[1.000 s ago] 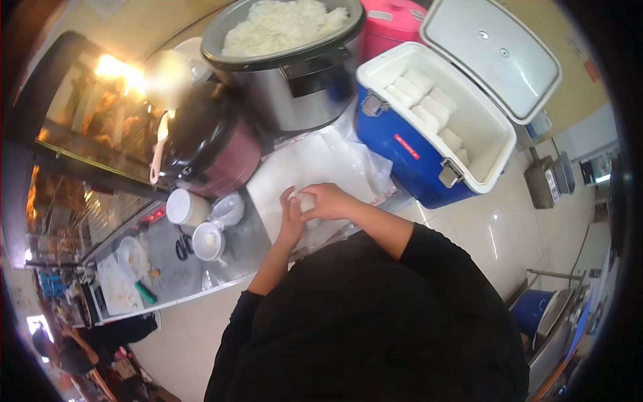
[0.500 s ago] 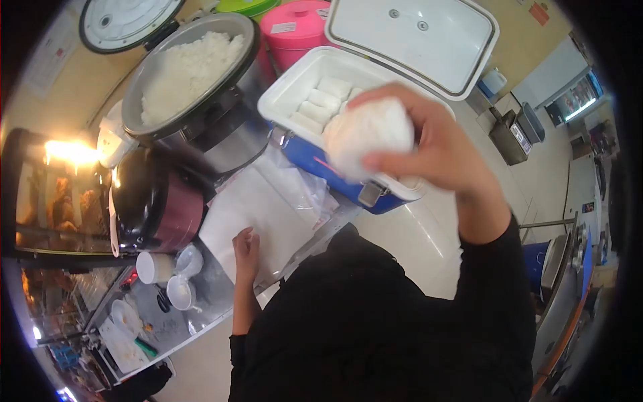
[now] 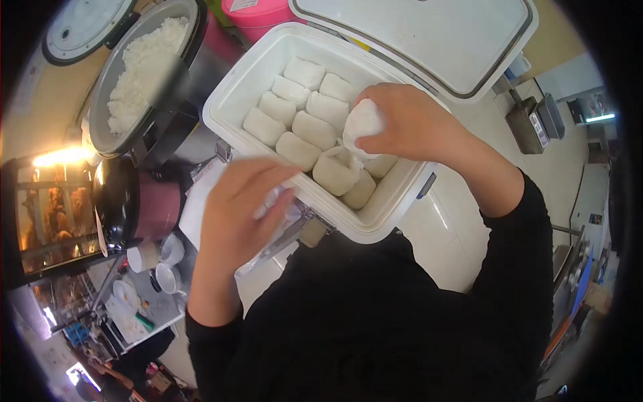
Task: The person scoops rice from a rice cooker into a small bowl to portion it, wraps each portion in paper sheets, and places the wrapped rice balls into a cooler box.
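Note:
My right hand (image 3: 402, 124) grips a rounded white bundle (image 3: 364, 127), which looks like rice in a clear bag, over the right part of the open cooler (image 3: 218, 107). Inside the cooler lie several similar white bundles (image 3: 315, 129) packed in rows. My left hand (image 3: 244, 204), slightly blurred, is at the cooler's near left edge with its fingers spread and nothing in it. The cooler's white lid (image 3: 415, 33) is tilted back behind it.
A large pot of white rice (image 3: 144, 74) stands at the upper left, with a dark and pink cooker (image 3: 144, 201) below it. A lit food cabinet (image 3: 57, 214), white cups (image 3: 167, 276) and a green-handled tool (image 3: 144, 321) are at the left. Another person (image 3: 110, 382) is at the lower left.
My right hand has carried the bundle from the white sheet across and down into the cooler. My left hand has moved up to the cooler's edge, and the view has shifted closer to the cooler.

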`<state>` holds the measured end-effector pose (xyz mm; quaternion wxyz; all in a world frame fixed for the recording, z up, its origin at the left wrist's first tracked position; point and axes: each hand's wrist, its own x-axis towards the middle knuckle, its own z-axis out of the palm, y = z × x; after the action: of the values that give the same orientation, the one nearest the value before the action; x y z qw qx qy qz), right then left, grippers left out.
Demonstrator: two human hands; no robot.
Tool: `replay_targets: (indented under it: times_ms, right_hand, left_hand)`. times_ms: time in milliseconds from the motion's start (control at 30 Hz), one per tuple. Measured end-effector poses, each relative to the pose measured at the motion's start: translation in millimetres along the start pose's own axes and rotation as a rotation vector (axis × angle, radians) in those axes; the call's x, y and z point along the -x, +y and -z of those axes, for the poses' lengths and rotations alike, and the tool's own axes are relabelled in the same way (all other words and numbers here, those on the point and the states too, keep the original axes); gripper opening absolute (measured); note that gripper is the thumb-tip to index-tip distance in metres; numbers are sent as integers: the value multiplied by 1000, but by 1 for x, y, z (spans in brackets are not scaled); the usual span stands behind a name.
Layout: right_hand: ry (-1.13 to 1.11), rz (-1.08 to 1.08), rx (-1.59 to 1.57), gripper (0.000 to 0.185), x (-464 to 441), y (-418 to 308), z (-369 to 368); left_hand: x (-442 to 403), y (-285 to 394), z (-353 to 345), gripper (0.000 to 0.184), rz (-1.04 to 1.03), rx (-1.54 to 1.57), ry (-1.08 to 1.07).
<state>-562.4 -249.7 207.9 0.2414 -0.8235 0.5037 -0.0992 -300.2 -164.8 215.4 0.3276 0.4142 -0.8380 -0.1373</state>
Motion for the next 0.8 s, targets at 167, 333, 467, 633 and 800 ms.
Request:
replay_targets:
  times_ms: [167, 333, 467, 633, 800]
  right_hand:
    - [-234, -109, 115, 54, -18, 0, 4]
    - [-369, -170, 173, 58, -26, 2, -2]
    - [-413, -209, 119, 59, -36, 10, -21]
    - [-558, -368, -89, 48, -45, 15, -46]
    - [-575, -313, -134, 24, -46, 14, -48]
  left_hand:
    - [-49, -8, -82, 18, -183, -112, -635]
    - [-58, -8, -107, 21, 87, -359, -998]
    - [-62, -5, -103, 22, 301, -219, -924]
    - [-68, -10, -94, 16, 185, -144, -867]
    - [-60, -16, -79, 12, 84, -172, -499]
